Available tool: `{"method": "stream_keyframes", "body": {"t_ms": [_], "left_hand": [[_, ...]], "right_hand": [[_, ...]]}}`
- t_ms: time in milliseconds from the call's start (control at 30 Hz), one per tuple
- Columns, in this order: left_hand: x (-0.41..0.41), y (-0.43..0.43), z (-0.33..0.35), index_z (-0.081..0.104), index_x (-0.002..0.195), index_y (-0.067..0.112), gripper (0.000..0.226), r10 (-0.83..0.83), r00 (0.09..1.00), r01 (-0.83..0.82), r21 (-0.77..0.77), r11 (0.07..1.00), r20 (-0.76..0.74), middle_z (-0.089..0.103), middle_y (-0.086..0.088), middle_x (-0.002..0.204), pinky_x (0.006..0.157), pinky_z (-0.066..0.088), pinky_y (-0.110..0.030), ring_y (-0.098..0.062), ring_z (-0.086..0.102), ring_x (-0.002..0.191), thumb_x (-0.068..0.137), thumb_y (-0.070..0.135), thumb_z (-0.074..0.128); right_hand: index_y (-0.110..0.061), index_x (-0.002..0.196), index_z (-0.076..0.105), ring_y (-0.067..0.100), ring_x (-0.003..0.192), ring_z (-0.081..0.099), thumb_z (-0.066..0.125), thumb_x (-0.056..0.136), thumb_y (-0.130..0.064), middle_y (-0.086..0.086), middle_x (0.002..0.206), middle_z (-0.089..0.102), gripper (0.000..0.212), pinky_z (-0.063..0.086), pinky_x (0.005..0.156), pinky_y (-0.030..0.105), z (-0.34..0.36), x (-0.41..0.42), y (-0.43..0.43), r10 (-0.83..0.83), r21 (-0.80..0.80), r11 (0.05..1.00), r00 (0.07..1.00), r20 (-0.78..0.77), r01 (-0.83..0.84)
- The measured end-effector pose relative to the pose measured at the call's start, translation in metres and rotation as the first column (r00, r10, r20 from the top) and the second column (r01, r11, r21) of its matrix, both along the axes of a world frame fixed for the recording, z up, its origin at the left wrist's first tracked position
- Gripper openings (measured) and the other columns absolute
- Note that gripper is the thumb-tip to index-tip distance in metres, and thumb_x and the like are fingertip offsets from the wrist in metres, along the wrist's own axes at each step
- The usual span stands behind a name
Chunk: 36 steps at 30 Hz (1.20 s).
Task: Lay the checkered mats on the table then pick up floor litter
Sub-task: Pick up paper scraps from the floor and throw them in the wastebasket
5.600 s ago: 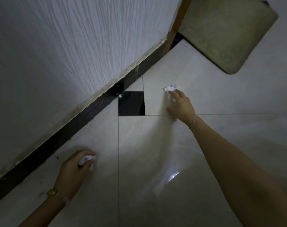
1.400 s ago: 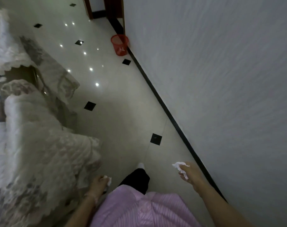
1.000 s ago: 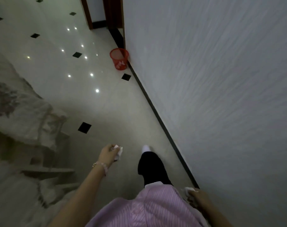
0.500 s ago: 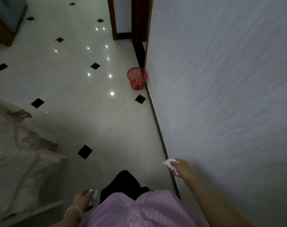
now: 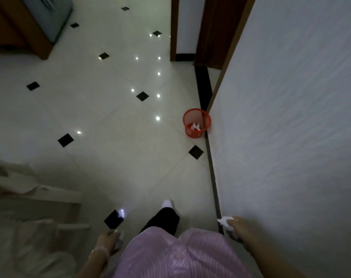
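My right hand (image 5: 237, 227) grips a crumpled white paper scrap (image 5: 223, 220) low at my right side, close to the wall. My left hand (image 5: 106, 240) hangs at my left hip, its fingers curled round another white paper scrap (image 5: 120, 236) that shows only partly. Ahead on the floor, against the wall's corner, stands a red mesh waste basket (image 5: 196, 123) with white paper scraps inside. No checkered mats are in view.
A textured pale wall (image 5: 291, 137) fills the right side with a dark skirting strip (image 5: 211, 177). A pale covered sofa (image 5: 30, 217) is at lower left. A wooden cabinet (image 5: 26, 25) stands far left, a doorway (image 5: 184, 27) ahead. Glossy tiles lie between.
Both hands picked paper scraps off the floor by the wall, then I stood and walked along the wall. The red basket has come nearer; my arms swing as I step.
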<state>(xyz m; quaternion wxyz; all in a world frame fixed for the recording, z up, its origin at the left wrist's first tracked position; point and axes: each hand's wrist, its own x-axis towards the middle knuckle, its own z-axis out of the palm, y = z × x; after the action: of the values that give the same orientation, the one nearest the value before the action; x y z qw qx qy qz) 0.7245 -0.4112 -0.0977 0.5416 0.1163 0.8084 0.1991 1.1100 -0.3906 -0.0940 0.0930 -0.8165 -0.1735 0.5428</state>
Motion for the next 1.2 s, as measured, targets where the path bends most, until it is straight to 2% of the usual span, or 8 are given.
{"method": "stream_keyframes", "body": {"t_ms": [67,267,400,533,633,800,967,1200], "left_hand": [[0.01,0.065,0.009,0.057,0.091,-0.001,0.007,-0.078,0.996,0.076,0.045,0.996,0.039,0.052,-0.014,0.071,0.047,0.043,-0.023,-0.022,0.046,0.058,0.092,0.001,0.051],[0.068,0.257,0.049,0.054,0.077,0.01,0.018,-0.169,0.979,0.133,0.263,0.955,0.117,0.053,-0.013,0.067,0.04,0.049,-0.016,-0.021,0.057,0.057,0.093,0.004,0.05],[0.099,0.349,0.042,0.055,0.077,0.009,0.018,-0.234,0.963,0.197,0.248,0.948,0.132,0.055,-0.013,0.066,0.049,0.049,-0.023,-0.015,0.057,0.046,0.093,0.003,0.051],[0.124,0.427,0.03,0.056,0.081,0.003,0.012,-0.217,0.968,0.191,0.191,0.963,0.123,0.052,-0.014,0.064,0.038,0.047,-0.017,-0.007,0.052,0.03,0.09,-0.005,0.051],[0.146,0.489,0.031,0.057,0.081,0.002,0.014,-0.176,0.974,0.144,0.214,0.966,0.139,0.053,-0.014,0.061,0.039,0.049,-0.017,-0.01,0.051,0.031,0.089,-0.007,0.05],[0.199,0.577,0.002,0.052,0.081,-0.001,0.013,-0.152,0.971,0.117,0.185,0.976,0.185,0.053,-0.017,0.073,0.04,0.05,-0.021,-0.025,0.049,0.058,0.091,-0.008,0.048],[0.257,0.634,-0.067,0.056,0.093,-0.005,0.007,-0.153,0.96,0.151,0.026,0.988,0.232,0.058,-0.019,0.08,0.076,0.053,-0.043,-0.031,0.056,0.075,0.087,-0.005,0.054],[0.318,0.709,-0.174,0.054,0.111,-0.001,0.021,-0.17,0.944,0.183,-0.019,0.983,0.284,0.054,-0.017,0.105,0.086,0.052,-0.047,-0.034,0.056,0.099,0.09,0.002,0.051]], "right_hand": [[-0.012,0.069,0.055,0.015,0.051,0.041,0.057,0.092,-0.015,0.004,0.062,0.047,0.022,0.03,0.048,0.024,-0.003,0.007,0.016,-0.012,-0.019,1.0,0.999,-0.037,0.011],[0.001,0.09,0.068,0.02,0.055,0.047,0.058,0.09,-0.013,0.012,0.068,0.057,0.016,0.036,0.052,0.022,-0.002,0.02,0.101,-0.195,-0.005,0.981,0.975,-0.103,0.195],[0.006,0.094,0.067,0.021,0.054,0.044,0.057,0.091,-0.009,0.012,0.064,0.053,0.018,0.034,0.052,0.023,-0.006,0.031,0.194,-0.253,-0.012,0.967,0.96,-0.119,0.253],[0.001,0.102,0.064,0.022,0.067,0.052,0.057,0.093,-0.02,0.011,0.075,0.057,0.024,0.045,0.065,0.028,-0.003,0.04,0.306,-0.211,-0.067,0.977,0.966,-0.147,0.203],[0.004,0.111,0.063,0.023,0.071,0.056,0.056,0.094,-0.016,0.01,0.082,0.06,0.028,0.048,0.066,0.028,-0.007,0.049,0.384,-0.17,0.057,0.982,0.974,-0.148,0.18],[0.01,0.096,0.068,0.022,0.06,0.051,0.06,0.091,-0.009,0.015,0.072,0.059,0.022,0.043,0.048,0.018,-0.009,0.049,0.49,-0.25,0.17,0.941,0.941,-0.229,0.292],[0.0,0.081,0.06,0.02,0.058,0.05,0.052,0.093,0.001,0.013,0.068,0.056,0.015,0.043,0.036,0.013,-0.055,0.05,0.557,-0.488,0.062,0.847,0.818,-0.307,0.528],[-0.001,0.104,0.058,0.026,0.085,0.06,0.052,0.094,-0.002,0.022,0.115,0.056,0.012,0.053,0.073,0.029,-0.155,0.065,0.625,-0.671,-0.099,0.719,0.651,-0.355,0.688]]}}
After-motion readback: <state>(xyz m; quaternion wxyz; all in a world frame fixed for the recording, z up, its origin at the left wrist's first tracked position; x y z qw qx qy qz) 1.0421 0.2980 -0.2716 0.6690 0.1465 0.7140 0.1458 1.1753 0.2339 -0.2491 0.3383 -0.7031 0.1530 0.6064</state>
